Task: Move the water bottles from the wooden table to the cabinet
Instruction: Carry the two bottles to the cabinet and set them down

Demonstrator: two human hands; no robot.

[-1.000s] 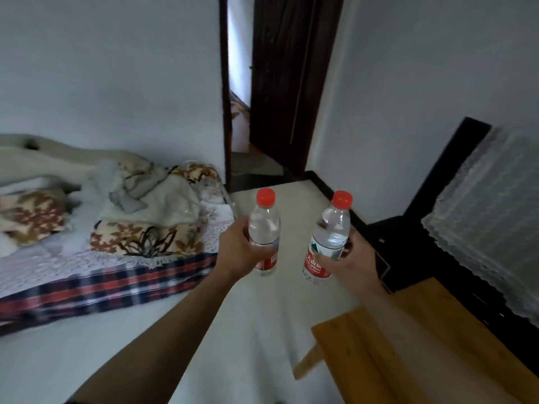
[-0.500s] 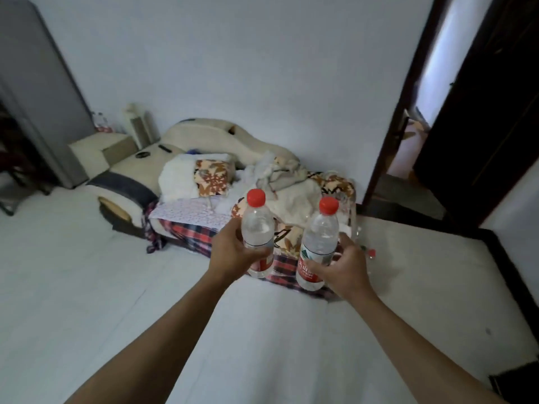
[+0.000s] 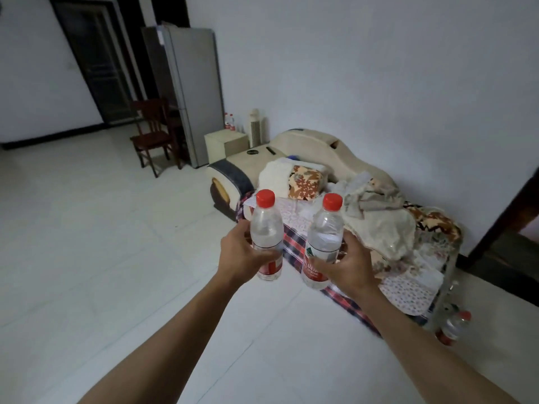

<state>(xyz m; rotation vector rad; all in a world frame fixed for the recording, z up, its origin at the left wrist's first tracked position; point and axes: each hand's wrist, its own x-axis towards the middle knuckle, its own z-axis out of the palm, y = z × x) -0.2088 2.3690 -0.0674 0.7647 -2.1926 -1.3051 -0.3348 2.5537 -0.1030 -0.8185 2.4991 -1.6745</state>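
My left hand (image 3: 242,253) grips a clear water bottle (image 3: 266,225) with a red cap and red label, held upright in front of me. My right hand (image 3: 347,265) grips a second water bottle (image 3: 324,231) of the same kind, also upright, close beside the first. A small cream cabinet (image 3: 226,145) stands by the far wall, next to a grey fridge, with two more bottles (image 3: 229,122) on its top. The wooden table is out of view.
A sofa (image 3: 320,158) piled with blankets and cushions runs along the wall on the right. A bottle (image 3: 453,328) lies on the floor at its near end. A grey fridge (image 3: 189,94) and a wooden chair (image 3: 151,132) stand at the back left. White floor tiles stretch ahead.
The view has swung left: the wooden table and dark doorway have left the frame, and the fridge, chair and cabinet have come into sight. Both hands keep their bottles.
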